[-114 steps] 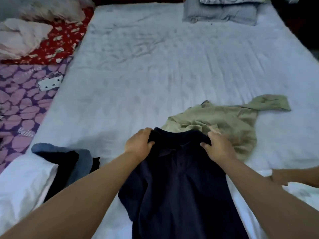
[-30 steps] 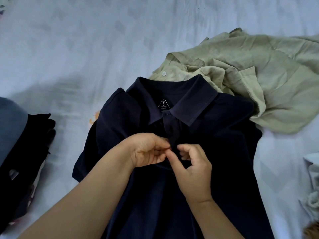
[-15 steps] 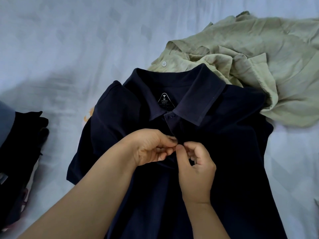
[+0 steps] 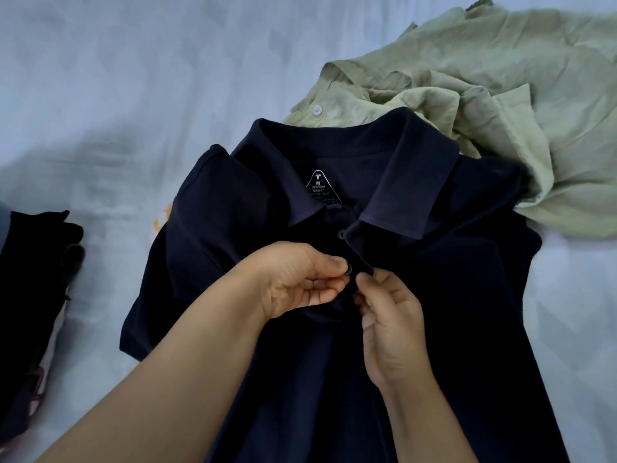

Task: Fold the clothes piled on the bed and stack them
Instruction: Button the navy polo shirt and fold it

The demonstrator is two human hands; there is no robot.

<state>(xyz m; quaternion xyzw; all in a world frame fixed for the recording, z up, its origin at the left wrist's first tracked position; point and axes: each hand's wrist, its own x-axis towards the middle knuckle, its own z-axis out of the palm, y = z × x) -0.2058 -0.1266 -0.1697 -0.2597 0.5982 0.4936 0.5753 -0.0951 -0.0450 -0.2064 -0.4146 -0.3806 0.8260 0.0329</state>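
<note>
A navy polo shirt [image 4: 467,295] lies front up on the bed, collar away from me, its white size label showing inside the neck. My left hand [image 4: 297,279] pinches the left edge of the button placket just below the collar, with a dark button at its fingertips. My right hand [image 4: 390,315] pinches the opposite placket edge, fingertips almost meeting the left hand's. An olive green button-up shirt [image 4: 500,95] lies crumpled beyond the polo's right shoulder, partly under the collar.
The pale quilted bed cover [image 4: 117,95] stretches to the left and far side. A pile of dark clothes [image 4: 30,295] sits at the left edge of the view, beside the polo's left sleeve.
Earlier I held the polo by its shoulders; now it lies flat. Over the last second both hands stay at the placket working a button, and the view has drawn slightly closer.
</note>
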